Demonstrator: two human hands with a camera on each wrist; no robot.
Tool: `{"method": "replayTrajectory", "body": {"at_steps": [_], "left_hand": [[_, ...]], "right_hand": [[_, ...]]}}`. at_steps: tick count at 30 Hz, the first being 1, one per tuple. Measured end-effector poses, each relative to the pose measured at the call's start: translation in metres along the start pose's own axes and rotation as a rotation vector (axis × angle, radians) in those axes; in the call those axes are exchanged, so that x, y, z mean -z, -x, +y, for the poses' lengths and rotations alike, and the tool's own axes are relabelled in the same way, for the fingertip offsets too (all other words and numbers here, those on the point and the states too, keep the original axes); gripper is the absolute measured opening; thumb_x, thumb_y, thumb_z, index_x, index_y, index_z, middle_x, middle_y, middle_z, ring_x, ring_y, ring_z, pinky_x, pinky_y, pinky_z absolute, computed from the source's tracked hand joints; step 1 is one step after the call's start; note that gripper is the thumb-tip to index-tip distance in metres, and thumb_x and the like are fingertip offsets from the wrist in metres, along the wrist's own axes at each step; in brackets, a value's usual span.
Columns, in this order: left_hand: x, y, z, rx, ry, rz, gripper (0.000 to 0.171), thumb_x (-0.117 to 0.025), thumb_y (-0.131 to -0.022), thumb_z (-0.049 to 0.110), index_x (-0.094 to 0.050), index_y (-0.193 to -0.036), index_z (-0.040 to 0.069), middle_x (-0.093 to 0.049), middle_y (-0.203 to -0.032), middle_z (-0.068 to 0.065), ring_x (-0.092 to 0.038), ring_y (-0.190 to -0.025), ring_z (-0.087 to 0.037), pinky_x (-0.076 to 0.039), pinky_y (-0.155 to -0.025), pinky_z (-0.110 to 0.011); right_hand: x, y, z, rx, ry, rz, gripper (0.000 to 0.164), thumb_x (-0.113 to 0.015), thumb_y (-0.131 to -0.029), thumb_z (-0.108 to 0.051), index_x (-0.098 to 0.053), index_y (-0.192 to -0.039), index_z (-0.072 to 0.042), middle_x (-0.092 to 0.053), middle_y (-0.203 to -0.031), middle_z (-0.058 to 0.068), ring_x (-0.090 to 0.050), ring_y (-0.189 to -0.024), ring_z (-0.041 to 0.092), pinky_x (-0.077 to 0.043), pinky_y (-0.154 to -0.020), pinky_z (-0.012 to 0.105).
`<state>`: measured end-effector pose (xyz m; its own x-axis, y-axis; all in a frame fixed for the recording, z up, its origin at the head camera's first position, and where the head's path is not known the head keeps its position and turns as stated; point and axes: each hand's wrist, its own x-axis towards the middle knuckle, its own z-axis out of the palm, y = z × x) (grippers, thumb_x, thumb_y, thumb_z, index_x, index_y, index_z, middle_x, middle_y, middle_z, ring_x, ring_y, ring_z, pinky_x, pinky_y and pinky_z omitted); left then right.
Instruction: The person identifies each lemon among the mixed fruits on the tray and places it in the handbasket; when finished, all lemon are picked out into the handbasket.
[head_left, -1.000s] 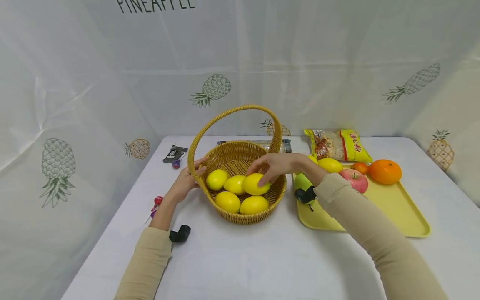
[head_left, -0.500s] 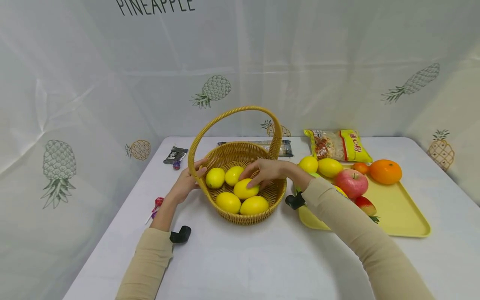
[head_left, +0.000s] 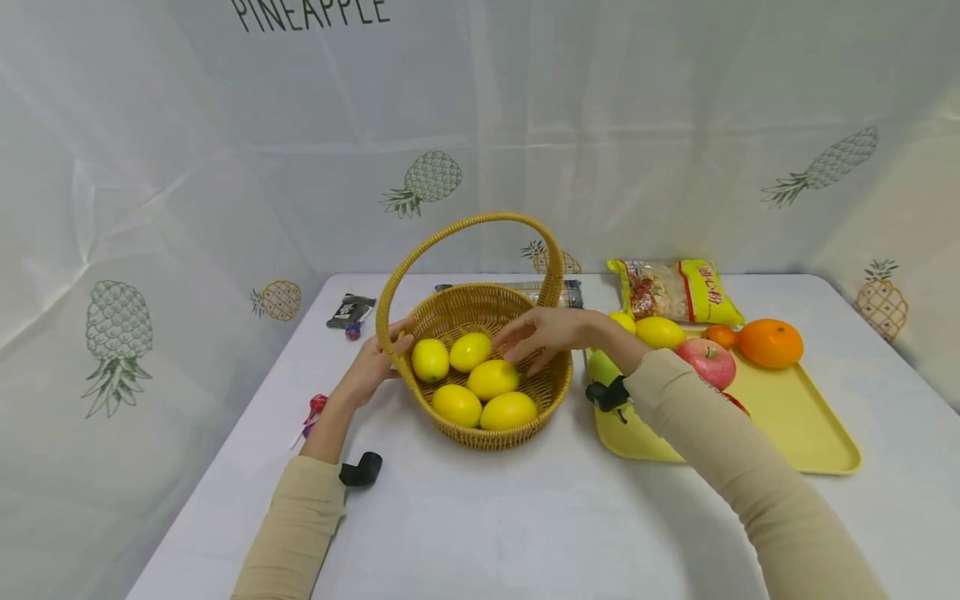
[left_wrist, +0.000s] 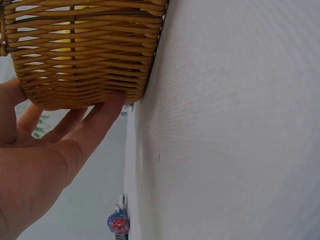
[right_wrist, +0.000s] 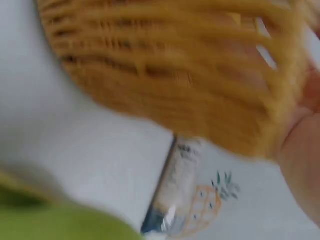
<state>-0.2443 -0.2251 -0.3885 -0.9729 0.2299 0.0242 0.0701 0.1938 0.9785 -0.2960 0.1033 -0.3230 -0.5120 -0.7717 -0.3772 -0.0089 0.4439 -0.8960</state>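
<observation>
A woven basket [head_left: 498, 438] with a tall arched handle stands on the white table, seen from above in the head view. Several yellow lemons [head_left: 492, 379] lie inside it. At the basket's left side is my left hand [head_left: 367, 367]; in the left wrist view its nearly straight fingers [left_wrist: 97, 127] touch the outside of the woven wall. My right hand [head_left: 551, 329] reaches over the right rim, its fingers loosely bent and holding nothing, just beside the nearest lemon. The basket wall hides those fingertips in the blurred right wrist view.
Right of the basket, a yellow tray [head_left: 795, 417] bears lemons, an apple [head_left: 711, 362], a large orange [head_left: 770, 343] and a green fruit [head_left: 603, 367], partly behind my right arm. A yellow food bag [head_left: 675, 292] lies behind it. Lollipops [head_left: 315, 407] and a black packet [head_left: 351, 311] lie left.
My right hand has set a lemon down among the others, let go of it and drawn back up and to the right. The lemons inside shifted slightly. My left hand stays at the basket.
</observation>
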Motion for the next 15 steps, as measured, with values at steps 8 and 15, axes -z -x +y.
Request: {"method": "replayTrajectory", "body": {"at_steps": [8,15], "left_hand": [[0.000,0.001,0.002,-0.023,-0.011,-0.008,0.054,-0.047,-0.104,0.028,-0.032,-0.152,0.009,-0.034,-0.150,-0.022,-0.040,-0.130,-0.041,-0.045,-0.094,-0.056],[0.000,0.002,0.002,-0.024,-0.017,-0.013,0.053,-0.046,-0.104,0.026,-0.031,-0.152,0.008,-0.033,-0.150,-0.023,-0.040,-0.130,-0.042,-0.045,-0.095,-0.057]], "right_hand": [[0.042,0.054,0.011,0.092,-0.093,0.111,0.052,-0.055,-0.100,-0.015,-0.036,-0.145,0.003,-0.038,-0.145,0.026,-0.044,-0.128,0.036,-0.048,-0.095,0.047],[0.079,0.105,0.038,0.105,-0.145,0.309,0.048,-0.051,-0.102,-0.019,-0.036,-0.146,-0.003,-0.038,-0.144,0.023,-0.050,-0.122,0.029,-0.038,-0.102,0.056]]}}
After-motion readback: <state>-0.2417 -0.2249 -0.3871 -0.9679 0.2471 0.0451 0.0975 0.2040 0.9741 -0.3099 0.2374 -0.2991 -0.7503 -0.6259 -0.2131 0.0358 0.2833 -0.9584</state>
